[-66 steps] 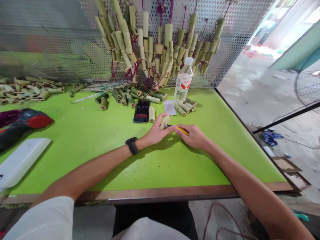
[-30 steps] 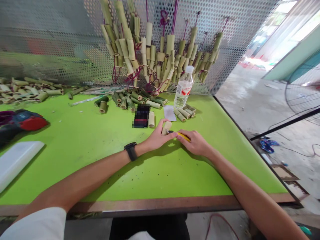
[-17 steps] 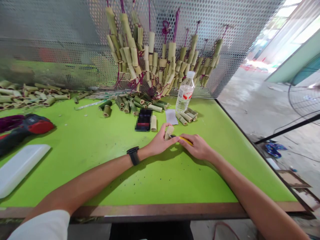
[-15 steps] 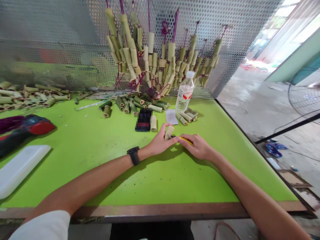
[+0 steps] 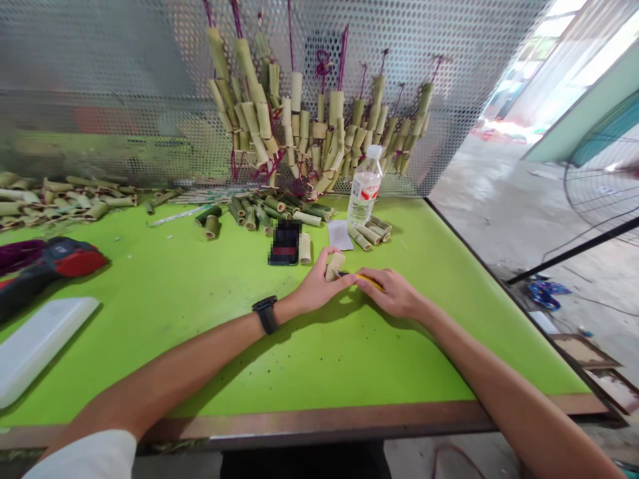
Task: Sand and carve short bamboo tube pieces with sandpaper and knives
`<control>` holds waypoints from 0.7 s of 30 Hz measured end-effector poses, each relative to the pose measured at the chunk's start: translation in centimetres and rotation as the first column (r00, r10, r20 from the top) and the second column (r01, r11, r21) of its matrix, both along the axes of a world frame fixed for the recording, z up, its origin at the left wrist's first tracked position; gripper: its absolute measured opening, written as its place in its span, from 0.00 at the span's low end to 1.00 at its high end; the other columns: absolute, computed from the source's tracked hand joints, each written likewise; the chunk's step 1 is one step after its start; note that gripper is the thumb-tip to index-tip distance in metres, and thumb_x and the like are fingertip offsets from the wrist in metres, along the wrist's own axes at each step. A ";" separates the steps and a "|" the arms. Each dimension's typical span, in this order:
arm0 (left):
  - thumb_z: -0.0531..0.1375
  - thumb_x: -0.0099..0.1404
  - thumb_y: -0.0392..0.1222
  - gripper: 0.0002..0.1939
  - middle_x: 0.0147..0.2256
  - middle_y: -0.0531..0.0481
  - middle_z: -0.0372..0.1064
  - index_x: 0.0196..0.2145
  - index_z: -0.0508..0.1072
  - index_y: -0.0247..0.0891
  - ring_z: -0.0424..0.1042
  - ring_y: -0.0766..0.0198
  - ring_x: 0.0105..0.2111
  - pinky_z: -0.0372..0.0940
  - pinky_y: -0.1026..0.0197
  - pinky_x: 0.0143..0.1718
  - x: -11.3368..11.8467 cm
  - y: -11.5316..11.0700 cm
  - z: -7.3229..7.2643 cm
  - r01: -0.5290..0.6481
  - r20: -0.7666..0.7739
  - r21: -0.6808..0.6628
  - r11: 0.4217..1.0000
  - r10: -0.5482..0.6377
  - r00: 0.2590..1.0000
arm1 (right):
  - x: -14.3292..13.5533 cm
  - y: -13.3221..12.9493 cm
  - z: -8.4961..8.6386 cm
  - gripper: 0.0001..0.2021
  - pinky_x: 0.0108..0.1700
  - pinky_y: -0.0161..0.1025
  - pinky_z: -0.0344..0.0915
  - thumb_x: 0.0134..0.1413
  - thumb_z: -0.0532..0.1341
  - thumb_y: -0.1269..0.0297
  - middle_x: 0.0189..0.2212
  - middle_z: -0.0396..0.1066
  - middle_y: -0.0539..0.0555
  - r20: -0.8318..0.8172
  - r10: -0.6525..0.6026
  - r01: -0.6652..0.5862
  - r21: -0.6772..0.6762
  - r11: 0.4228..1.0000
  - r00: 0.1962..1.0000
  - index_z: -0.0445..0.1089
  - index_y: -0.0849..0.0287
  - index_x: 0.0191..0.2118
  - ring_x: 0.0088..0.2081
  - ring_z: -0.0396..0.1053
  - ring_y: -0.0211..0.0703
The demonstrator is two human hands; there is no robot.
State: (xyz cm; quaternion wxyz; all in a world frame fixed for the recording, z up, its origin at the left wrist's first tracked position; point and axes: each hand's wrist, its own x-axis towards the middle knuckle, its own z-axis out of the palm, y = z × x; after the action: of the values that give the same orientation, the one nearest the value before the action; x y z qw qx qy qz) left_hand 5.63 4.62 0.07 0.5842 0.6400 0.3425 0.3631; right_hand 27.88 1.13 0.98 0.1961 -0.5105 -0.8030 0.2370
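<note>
My left hand (image 5: 319,285) is closed around a short piece of bamboo tube (image 5: 335,264), with a black watch (image 5: 265,314) on that wrist. In my right hand (image 5: 392,293) is a slim yellow-handled carving knife (image 5: 370,282). Its dark, narrow tip rests against or very near the bamboo's side, too small to tell which. My left thumb reaches across to the knife's front end, beside my right fingers. A second pale bamboo piece (image 5: 305,249) stands beyond my left hand, beside a phone (image 5: 285,243) with a blurred screen.
A water bottle (image 5: 365,189), a paper slip (image 5: 340,235) and cut bamboo pieces (image 5: 368,233) are behind my hands. Strung bamboo tubes (image 5: 337,106) hang on the perforated metal panel. Further left lie a bamboo pile (image 5: 64,194), a red-black power tool (image 5: 64,259) and a white box (image 5: 42,346).
The head view has shifted slightly. Both hands keep their hold on the bamboo piece and the knife, with hardly any movement at the tip.
</note>
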 end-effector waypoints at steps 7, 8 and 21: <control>0.74 0.62 0.62 0.37 0.30 0.61 0.51 0.56 0.61 0.43 0.54 0.68 0.26 0.51 0.63 0.26 0.0 0.1 -0.2 0.011 -0.018 -0.030 0.999 -0.012 1.000 | -0.1 -0.1 0.1 0.29 0.31 0.39 0.56 0.76 0.46 0.39 0.23 0.67 0.49 0.009 0.006 -0.006 0.000 1.000 1.000 0.72 0.57 0.39 0.24 0.63 0.40; 0.74 0.62 0.62 0.37 0.30 0.61 0.51 0.55 0.61 0.43 0.53 0.68 0.26 0.51 0.64 0.26 0.0 0.1 -0.2 0.017 -0.013 -0.025 1.000 -0.017 1.000 | -0.1 -0.1 0.2 0.29 0.31 0.39 0.56 0.76 0.46 0.39 0.23 0.67 0.50 0.011 0.006 -0.006 -0.004 1.000 1.000 0.72 0.57 0.39 0.24 0.62 0.40; 0.74 0.62 0.64 0.36 0.30 0.61 0.53 0.55 0.62 0.42 0.54 0.68 0.27 0.53 0.64 0.28 -0.1 0.1 -0.3 -0.026 0.000 0.021 0.999 0.026 1.000 | -1.5 -1.0 0.5 0.25 0.31 0.39 0.57 0.76 0.51 0.44 0.25 0.74 0.52 0.058 -0.132 0.131 0.032 0.991 0.990 0.79 0.56 0.43 0.23 0.66 0.41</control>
State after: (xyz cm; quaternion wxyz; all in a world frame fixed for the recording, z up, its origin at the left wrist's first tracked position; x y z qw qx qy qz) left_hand 5.49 4.76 -0.21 0.5727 0.6415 0.3473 0.3740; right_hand 26.42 0.11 1.51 0.1945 -0.5664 -0.7763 0.1968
